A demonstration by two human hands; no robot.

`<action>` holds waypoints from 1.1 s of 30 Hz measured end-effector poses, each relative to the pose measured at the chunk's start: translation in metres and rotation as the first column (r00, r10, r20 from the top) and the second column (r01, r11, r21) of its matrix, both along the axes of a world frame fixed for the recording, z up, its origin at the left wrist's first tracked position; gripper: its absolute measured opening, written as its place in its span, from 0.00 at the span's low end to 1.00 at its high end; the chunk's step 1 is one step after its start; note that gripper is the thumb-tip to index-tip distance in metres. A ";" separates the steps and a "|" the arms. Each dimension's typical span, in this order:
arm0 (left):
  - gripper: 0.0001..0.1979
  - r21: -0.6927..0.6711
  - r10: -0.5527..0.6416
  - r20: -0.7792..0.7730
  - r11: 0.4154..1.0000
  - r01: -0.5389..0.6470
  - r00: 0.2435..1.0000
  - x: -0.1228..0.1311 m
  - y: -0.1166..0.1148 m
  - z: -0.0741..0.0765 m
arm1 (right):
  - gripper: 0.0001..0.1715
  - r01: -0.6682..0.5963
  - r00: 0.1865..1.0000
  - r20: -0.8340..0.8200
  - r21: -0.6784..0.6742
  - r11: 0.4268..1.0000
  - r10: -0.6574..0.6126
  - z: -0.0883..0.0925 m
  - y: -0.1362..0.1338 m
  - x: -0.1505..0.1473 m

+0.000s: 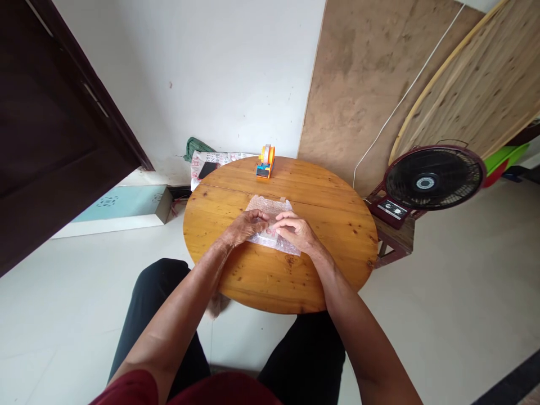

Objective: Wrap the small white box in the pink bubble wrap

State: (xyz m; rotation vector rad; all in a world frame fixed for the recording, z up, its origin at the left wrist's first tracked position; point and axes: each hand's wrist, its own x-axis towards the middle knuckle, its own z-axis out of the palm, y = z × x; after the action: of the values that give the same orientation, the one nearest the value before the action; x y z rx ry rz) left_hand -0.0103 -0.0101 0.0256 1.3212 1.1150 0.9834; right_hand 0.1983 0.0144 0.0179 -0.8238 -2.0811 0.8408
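Note:
A sheet of clear bubble wrap (270, 207) lies on the round wooden table (333, 236), wrapped around something reddish that I cannot make out. My left hand (247, 225) rests on its left part with the fingers curled onto the wrap. My right hand (295, 230) lies on its right part, fingers bent and pressing the wrap down. The two hands' fingertips meet over the middle of the wrap. An orange and blue tape dispenser (266, 161) stands at the table's far edge.
A dark floor fan (434, 180) sits on a low stool right of the table. Wooden boards (476, 84) lean on the wall behind it. A printed bag (206, 166) and a flat pale box (122, 205) lie on the floor at the left, by a dark door (50, 129).

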 end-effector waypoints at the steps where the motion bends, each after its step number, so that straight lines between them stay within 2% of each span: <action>1: 0.23 0.009 -0.004 -0.035 1.000 0.004 0.999 -0.004 -0.001 0.003 | 0.09 0.000 1.000 -0.006 0.008 1.000 0.000 -0.001 0.001 0.000; 7: 0.19 0.039 -0.029 -0.271 0.998 0.041 0.962 -0.025 -0.004 0.019 | 0.09 -0.008 1.000 -0.027 0.031 1.000 0.008 -0.003 0.001 -0.001; 14: 0.17 0.016 0.064 -0.463 0.998 -0.064 0.884 -0.033 -0.002 0.025 | 0.08 -0.006 0.999 -0.052 0.059 0.998 0.010 -0.004 0.002 -0.001; 19: 0.27 0.088 0.187 -0.568 0.982 -0.166 0.802 -0.047 -0.008 0.024 | 0.09 -0.009 0.999 -0.047 0.075 0.997 0.012 -0.004 0.003 -0.001; 21: 0.34 0.015 0.197 -0.546 0.974 -0.226 0.814 -0.050 -0.012 0.026 | 0.09 -0.008 0.999 -0.048 0.073 0.997 0.011 -0.004 0.003 -0.001; 24: 0.45 -0.166 0.135 -0.499 0.955 -0.247 0.856 -0.047 -0.016 0.033 | 0.09 -0.008 0.998 -0.055 0.061 0.998 0.011 -0.004 0.002 -0.001; 27: 0.50 -0.215 0.080 -0.560 0.947 -0.237 0.825 -0.039 -0.015 0.039 | 0.09 -0.001 0.998 -0.057 0.051 0.999 0.004 -0.004 0.002 -0.002; 30: 0.40 -0.258 -0.020 -0.623 0.949 -0.182 0.782 -0.031 -0.010 0.039 | 0.09 0.001 0.999 -0.051 0.057 0.998 0.002 -0.004 0.002 -0.001; 33: 0.28 -0.314 -0.089 -0.591 0.941 -0.126 0.802 -0.025 -0.005 0.037 | 0.10 0.001 0.999 -0.045 0.067 0.998 0.002 -0.006 0.003 -0.001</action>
State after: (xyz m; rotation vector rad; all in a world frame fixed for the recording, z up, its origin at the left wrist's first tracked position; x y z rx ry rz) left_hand -0.0354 -0.0153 0.0622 1.3641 1.6964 0.3379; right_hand 0.1974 0.0178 0.0122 -0.7622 -2.0586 0.7789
